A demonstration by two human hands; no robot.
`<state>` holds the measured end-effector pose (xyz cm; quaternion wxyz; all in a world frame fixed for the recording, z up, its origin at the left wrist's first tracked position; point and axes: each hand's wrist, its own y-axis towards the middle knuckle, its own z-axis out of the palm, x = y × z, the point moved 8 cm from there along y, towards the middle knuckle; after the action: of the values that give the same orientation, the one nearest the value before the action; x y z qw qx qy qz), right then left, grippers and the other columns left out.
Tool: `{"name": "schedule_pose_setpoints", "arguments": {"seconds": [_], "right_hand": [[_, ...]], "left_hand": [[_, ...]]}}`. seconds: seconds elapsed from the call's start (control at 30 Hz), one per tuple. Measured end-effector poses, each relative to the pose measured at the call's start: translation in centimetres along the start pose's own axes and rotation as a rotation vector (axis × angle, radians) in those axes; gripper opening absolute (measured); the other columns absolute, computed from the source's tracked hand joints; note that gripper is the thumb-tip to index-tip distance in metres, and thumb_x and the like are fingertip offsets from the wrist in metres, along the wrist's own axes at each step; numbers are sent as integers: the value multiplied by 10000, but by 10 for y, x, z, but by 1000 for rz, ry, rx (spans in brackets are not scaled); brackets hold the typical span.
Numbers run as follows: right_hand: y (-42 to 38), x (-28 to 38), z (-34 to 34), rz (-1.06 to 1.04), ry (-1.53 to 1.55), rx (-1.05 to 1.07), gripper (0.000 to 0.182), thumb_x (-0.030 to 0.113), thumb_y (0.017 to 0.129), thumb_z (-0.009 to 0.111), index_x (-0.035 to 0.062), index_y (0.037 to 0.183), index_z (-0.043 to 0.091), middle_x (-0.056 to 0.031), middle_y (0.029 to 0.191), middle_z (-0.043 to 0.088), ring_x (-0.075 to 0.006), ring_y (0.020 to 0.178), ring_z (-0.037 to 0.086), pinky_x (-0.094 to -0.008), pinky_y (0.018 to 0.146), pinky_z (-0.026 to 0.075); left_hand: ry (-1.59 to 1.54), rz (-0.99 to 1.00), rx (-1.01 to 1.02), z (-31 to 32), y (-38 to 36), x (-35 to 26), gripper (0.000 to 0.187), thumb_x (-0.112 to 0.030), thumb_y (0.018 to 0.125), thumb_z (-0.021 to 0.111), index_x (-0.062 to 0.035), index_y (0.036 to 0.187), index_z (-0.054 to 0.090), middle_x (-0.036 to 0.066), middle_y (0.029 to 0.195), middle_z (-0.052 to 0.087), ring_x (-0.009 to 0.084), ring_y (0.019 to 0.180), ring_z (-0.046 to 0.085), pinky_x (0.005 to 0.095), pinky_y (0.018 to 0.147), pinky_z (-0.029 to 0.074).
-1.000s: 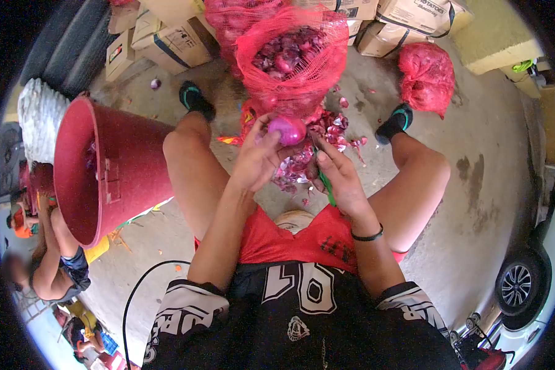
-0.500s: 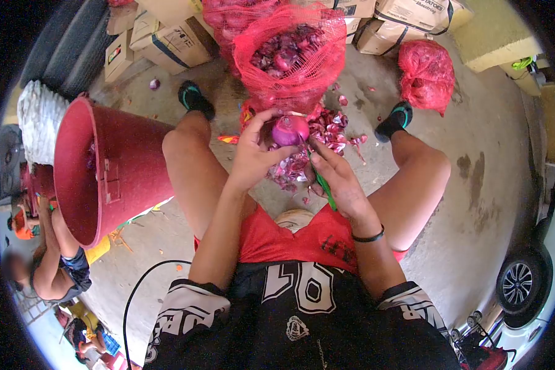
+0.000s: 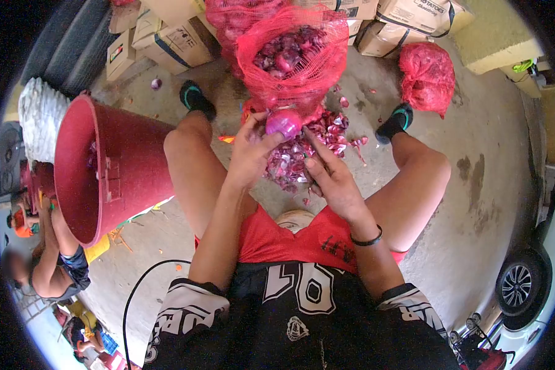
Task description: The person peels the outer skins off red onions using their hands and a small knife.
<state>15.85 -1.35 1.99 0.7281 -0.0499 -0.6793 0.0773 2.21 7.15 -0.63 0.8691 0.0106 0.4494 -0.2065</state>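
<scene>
Between my knees, my left hand (image 3: pixel 250 148) is closed around a shiny purple-red onion (image 3: pixel 283 125). My right hand (image 3: pixel 333 180) is just to the right of the onion, with its index finger reaching toward it. Its fingers are curled, and a tiny green bit shows between them; most of the green-handled tool is hidden there. Below the onion, a pile of red onion skins (image 3: pixel 288 165) lies on the floor. Beyond it stands an open red mesh sack (image 3: pixel 324 73) with onions and skins inside.
A large red tub (image 3: pixel 135 166) lies tilted at the left, beside another seated person (image 3: pixel 52 271). Cardboard boxes (image 3: pixel 176 46) stand at the back. A filled red sack (image 3: pixel 427 77) sits near my right foot. A car wheel (image 3: pixel 517 285) is at the right.
The onion has turned and shifted slightly left in my left hand. My right hand has rotated, so the green tool visible before is now almost hidden.
</scene>
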Motion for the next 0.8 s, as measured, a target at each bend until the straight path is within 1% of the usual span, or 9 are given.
{"name": "schedule_pose_setpoints", "arguments": {"seconds": [0.07,0.17,0.3,0.43,0.5,0.57,0.63,0.73,0.8], "right_hand": [[0,5,0,-29,-51,-31,567,223,965,561,10,1446,348,-179,1440,441,-221,1325,420,-325,1079,333],[0,14,-1,-50,-140,-62,541,210,961,564,10,1428,377,-190,1418,466,-244,1306,455,-338,1066,356],[2,17,-2,-103,-214,-69,499,186,956,565,4,1398,422,-196,1378,506,-271,1278,495,-348,1050,378],[2,25,-3,-238,-301,-90,482,157,946,568,4,1385,442,-203,1349,530,-282,1242,531,-352,1030,399],[1,27,-2,-184,-286,-79,487,144,936,576,4,1383,444,-212,1338,534,-298,1221,548,-352,1012,416],[0,33,-1,-216,-312,-97,493,128,924,585,9,1382,447,-223,1321,540,-318,1195,566,-355,989,434],[0,43,0,-335,-380,-153,501,110,911,595,17,1382,452,-237,1298,549,-342,1163,584,-359,961,455],[1,40,-1,-279,-437,-150,507,88,903,600,23,1384,453,-232,1226,591,-352,1033,634,-361,895,488],[2,41,0,-332,-576,-152,478,82,907,593,22,1367,476,-221,1173,613,-338,939,638,-355,852,497]], "left_hand": [[-62,-77,18,4,-2,2,426,-35,851,673,-13,1223,466,135,1182,583,223,1066,599,377,939,502],[-138,-115,46,8,-3,7,379,-112,885,656,-18,1203,472,129,1142,602,228,1017,622,390,901,522],[-119,-124,32,8,-4,9,345,-156,908,639,-27,1186,481,117,1108,616,219,988,631,393,874,534],[-156,-149,34,10,-4,10,317,-191,933,611,-31,1180,494,109,1095,624,213,987,636,394,863,542],[-179,-178,24,11,-4,12,308,-203,941,600,-31,1177,501,106,1077,631,217,978,643,396,848,549],[-203,-210,2,11,-4,15,301,-209,946,593,-31,1174,508,103,1051,639,224,960,653,399,827,560],[-194,-221,10,11,-4,18,292,-217,945,595,-34,1158,513,104,1027,646,230,937,662,403,806,571],[-138,-230,19,12,-4,20,275,-226,943,598,-39,1130,520,106,1009,650,232,914,669,410,791,581],[-110,-242,20,12,-5,21,263,-227,943,599,-41,1111,521,109,1007,651,231,912,670,418,793,584]]}}
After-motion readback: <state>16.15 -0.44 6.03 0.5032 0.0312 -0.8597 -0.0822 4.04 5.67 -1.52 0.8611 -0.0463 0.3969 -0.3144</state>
